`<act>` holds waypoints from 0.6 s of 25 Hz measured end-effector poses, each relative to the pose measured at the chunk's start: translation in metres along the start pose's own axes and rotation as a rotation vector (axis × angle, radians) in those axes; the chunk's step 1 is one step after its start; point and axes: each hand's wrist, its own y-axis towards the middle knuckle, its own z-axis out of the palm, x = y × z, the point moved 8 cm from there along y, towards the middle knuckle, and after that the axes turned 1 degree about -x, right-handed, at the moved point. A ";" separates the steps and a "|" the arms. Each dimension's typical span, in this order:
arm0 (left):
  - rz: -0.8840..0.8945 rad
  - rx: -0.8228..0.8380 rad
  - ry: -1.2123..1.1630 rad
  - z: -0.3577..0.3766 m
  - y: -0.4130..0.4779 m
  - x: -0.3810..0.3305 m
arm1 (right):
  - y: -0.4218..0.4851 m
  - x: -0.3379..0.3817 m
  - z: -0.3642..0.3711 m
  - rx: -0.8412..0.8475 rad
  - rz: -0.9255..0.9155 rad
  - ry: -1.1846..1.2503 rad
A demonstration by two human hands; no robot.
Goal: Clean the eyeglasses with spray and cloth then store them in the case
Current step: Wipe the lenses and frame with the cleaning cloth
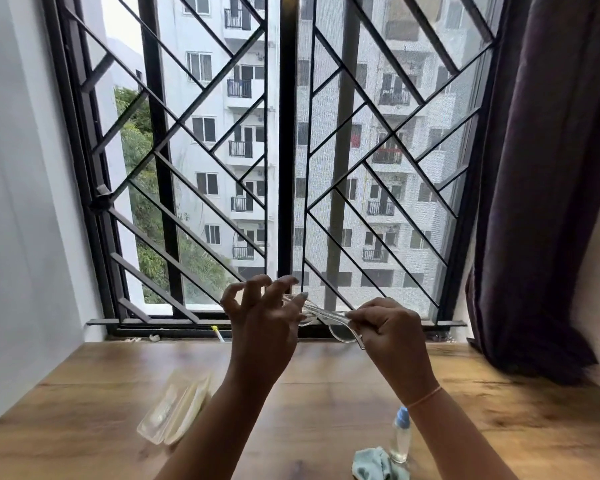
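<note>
Status: right hand (388, 327) gripped eyeglasses (326, 315); left hand (260, 320) loose-fingered at a temple. Likely folding; next: lower into open case (174, 410) on bench (326, 393).

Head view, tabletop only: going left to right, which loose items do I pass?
clear case → blue cloth → spray bottle, which stands at the cloth's right edge.
</note>
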 end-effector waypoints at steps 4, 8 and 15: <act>0.099 -0.062 0.025 -0.007 -0.008 -0.025 | -0.003 0.009 0.002 -0.012 -0.022 -0.068; 0.129 -0.088 0.060 -0.005 -0.009 -0.030 | -0.006 0.017 0.004 -0.015 -0.050 -0.108; 0.184 -0.214 0.066 -0.009 -0.013 -0.025 | -0.008 0.026 0.004 -0.018 -0.105 -0.129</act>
